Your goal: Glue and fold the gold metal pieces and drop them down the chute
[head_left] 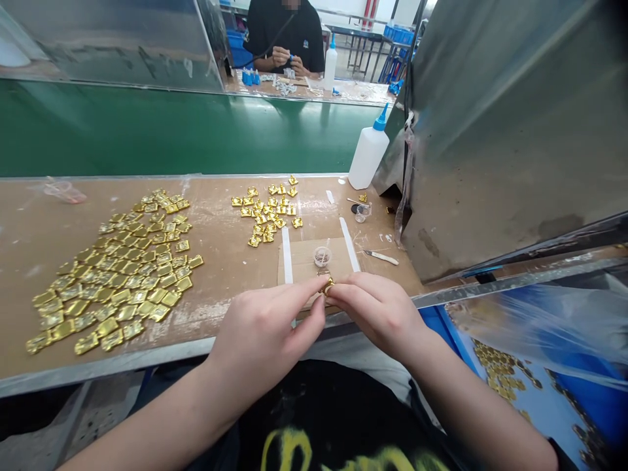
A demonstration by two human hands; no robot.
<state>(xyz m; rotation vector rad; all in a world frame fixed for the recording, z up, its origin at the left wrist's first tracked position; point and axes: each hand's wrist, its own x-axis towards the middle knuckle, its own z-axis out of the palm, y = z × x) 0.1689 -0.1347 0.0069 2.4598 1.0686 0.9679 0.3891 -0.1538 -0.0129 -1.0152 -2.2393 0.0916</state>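
My left hand (277, 320) and my right hand (380, 307) meet at the table's front edge, fingertips closed on one small shiny gold piece (328, 285). Most of that piece is covered by my fingers. Just beyond it, a small clear cup (322, 256) stands on a cardboard sheet (301, 261) with white tape strips. A large spread of flat gold rectangular pieces (122, 268) lies to the left. Farther back in the middle is a smaller group of gold pieces (267, 212), their shapes more raised.
A white squeeze bottle (367, 154) with a blue nozzle stands at the back right. Near it lie a craft knife (381, 257) and a small clear cup (362, 212). Metal panels (515, 131) rise at right. A blue bin (456, 340) holds gold parts. Another person (284, 39) works beyond the green belt (171, 131).
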